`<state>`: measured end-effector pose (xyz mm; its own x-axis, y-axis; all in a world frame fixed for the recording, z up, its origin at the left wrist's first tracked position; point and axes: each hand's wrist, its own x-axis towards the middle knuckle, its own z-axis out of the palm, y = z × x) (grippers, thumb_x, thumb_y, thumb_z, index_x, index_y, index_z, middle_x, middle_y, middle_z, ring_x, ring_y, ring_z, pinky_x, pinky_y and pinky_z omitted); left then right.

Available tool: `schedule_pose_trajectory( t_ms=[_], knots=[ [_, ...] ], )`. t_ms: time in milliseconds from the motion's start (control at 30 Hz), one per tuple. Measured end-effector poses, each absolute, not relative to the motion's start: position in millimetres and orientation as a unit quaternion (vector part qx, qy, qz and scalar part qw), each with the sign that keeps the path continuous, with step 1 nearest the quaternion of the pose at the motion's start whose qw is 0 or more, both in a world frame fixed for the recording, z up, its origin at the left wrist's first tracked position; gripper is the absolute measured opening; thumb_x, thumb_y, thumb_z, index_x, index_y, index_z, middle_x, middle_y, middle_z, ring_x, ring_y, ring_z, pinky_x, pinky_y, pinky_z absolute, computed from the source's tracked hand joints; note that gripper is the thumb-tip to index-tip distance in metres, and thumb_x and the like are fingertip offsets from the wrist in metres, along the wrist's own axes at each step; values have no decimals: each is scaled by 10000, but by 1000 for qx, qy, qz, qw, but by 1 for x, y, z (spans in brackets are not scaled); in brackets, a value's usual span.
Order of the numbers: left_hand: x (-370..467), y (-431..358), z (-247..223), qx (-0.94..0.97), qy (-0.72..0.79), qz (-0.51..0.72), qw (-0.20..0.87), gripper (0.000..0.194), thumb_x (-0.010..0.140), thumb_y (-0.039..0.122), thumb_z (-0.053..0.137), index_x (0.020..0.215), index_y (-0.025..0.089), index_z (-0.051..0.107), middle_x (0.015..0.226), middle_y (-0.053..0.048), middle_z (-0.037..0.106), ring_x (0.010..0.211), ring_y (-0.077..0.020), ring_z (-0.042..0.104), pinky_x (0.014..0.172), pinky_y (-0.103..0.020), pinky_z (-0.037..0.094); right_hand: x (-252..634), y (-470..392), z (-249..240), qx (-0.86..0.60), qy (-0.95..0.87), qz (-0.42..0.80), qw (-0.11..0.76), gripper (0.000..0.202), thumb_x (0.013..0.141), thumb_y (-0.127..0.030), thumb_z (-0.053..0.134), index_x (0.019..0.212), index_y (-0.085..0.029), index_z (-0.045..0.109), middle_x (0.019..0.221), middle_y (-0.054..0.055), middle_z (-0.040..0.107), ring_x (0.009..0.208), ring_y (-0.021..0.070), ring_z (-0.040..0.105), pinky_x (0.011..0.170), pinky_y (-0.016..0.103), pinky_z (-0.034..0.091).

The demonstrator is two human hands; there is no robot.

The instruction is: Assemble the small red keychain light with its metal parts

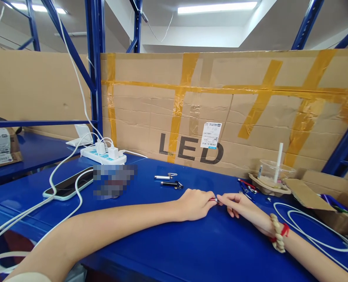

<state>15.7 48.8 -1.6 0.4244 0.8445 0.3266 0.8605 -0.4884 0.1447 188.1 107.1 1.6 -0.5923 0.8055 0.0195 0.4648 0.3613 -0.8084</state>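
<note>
My left hand (193,204) is closed over the blue tabletop, pinching a small red piece with a shiny metal end (216,200); most of it is hidden by the fingers. The thumb and forefinger of my right hand (235,202) pinch at that metal end, its other fingers loosely curled. Beyond my left hand lie a silver tube with a metal clasp (162,178) and a black tube with a metal clasp (168,184), side by side.
A phone (71,185) and a white power strip (103,156) with cables are at left. Pens (247,187), a plastic cup with a straw (275,171) and an open cardboard box (312,194) stand at right. A cardboard wall (144,117) closes off the back.
</note>
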Motion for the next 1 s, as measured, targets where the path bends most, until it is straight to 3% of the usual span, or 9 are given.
schedule_pose_trajectory(
  t_ms=[333,700,1000],
  knots=[
    [15,53,-6,-850,-498,-167,36,309,904,345,221,929,195,490,923,-25,626,788,-192,611,619,-280,455,187,108,1,-379,-795,417,225,452,629,-602,551,612,-151,546,436,-48,422,397,61,363,404,199,291],
    [15,51,-5,-846,-505,-167,31,298,899,342,227,899,198,487,891,-19,629,753,-197,611,575,-275,442,187,108,-1,-390,-808,390,208,398,677,-549,536,624,-155,534,404,-53,434,373,60,363,406,198,299],
    [16,49,-2,-851,-501,-159,22,309,905,343,216,926,211,494,933,-10,621,789,-186,604,623,-282,450,190,110,-3,-352,-827,390,199,376,689,-518,546,628,-147,554,550,-20,519,411,58,437,383,183,310]
  ],
)
